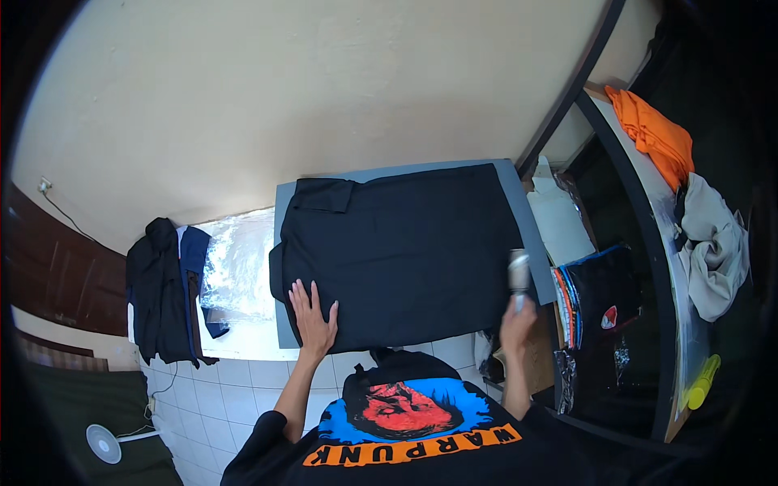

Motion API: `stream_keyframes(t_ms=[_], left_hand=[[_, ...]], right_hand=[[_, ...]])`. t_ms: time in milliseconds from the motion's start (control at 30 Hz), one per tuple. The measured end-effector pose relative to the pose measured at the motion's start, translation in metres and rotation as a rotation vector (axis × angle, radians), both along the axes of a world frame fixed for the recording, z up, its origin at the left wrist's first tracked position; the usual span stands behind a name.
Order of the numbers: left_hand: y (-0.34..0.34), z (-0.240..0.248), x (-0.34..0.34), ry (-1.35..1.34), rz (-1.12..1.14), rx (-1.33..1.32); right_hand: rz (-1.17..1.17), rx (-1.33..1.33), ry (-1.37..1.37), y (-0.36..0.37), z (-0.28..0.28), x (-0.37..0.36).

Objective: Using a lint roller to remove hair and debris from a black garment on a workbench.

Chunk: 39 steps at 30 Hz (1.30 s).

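Note:
A black shirt (405,251) lies spread flat on a grey board (528,219), its collar end to the left and one short sleeve folded at the upper left. My left hand (314,320) rests flat on it near the collar, fingers stretched and a little apart. In my right hand (517,322) is the handle of a lint roller (519,271), its pale cylinder over the shirt's lower right edge. The roller is somewhat smeared, and I cannot tell whether it touches the cloth.
Dark garments (160,292) hang over the white table's left end beside clear plastic packaging (239,263). On the right are stacked folded shirts (596,296) and a shelf with orange cloth (655,134), a grey garment (709,243) and a yellow-green cylinder (703,381). A white fan (104,444) stands lower left.

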<state>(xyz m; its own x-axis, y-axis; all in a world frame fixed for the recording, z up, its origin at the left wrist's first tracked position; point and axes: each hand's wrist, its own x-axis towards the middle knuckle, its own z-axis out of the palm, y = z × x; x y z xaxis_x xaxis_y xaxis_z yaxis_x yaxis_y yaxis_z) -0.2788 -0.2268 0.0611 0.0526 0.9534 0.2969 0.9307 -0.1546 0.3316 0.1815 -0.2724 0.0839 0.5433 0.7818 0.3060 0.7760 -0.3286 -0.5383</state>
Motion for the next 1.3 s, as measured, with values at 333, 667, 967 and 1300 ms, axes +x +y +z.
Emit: stream_keyframes(t_ms=[333,667,967,1300], left_hand=[[-0.061,-0.002,0.027,0.148,0.374,-0.123],[-0.055,-0.015,0.011,0.114,0.672,-0.256],[-0.051,-0.005,-0.004,0.239,0.781,-0.107],[0.182,0.003,0.113,-0.13,-0.159,0.167]], right_hand=[[-0.042,-0.256,0.142,-0.088,-0.011,-0.008],[0.422,-0.119,0.208,-0.111,-0.028,-0.002],[-0.32,-0.063,0.236,-0.079,-0.001,0.005],[0.428,-0.092,0.169,0.147,0.006,-0.131]])
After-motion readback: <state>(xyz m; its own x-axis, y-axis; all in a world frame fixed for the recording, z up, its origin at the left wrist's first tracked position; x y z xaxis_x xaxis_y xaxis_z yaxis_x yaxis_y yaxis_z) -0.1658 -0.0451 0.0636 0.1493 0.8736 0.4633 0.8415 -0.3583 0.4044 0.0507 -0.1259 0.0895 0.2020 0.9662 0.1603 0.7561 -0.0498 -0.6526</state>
